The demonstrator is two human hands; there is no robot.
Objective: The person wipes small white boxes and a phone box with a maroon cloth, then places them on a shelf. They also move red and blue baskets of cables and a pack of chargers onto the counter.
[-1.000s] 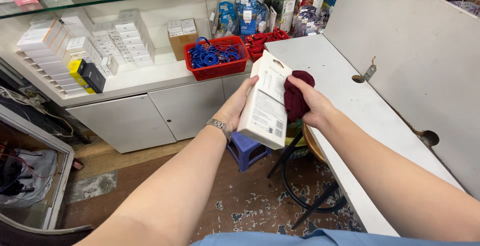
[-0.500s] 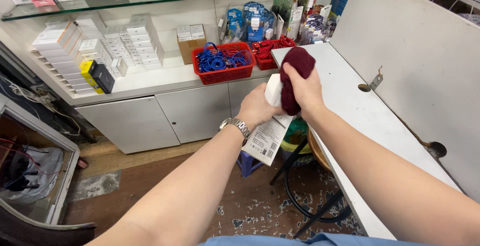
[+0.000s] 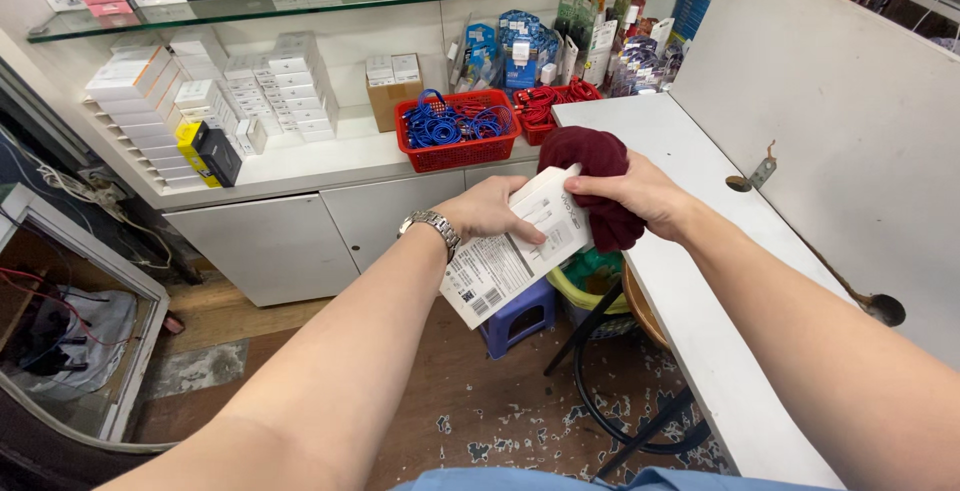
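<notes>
White counter beside red basket: left hand clamped on flat white box, just left of counter; right hand clutches maroon cloth against it—wiping wants steady support, even pressure.

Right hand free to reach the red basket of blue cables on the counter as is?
Probably not as is. The right hand is gripping a dark red cloth pressed against the white box that the left hand holds. The path to the red basket looks unobstructed, but the hand is occupied.
</notes>
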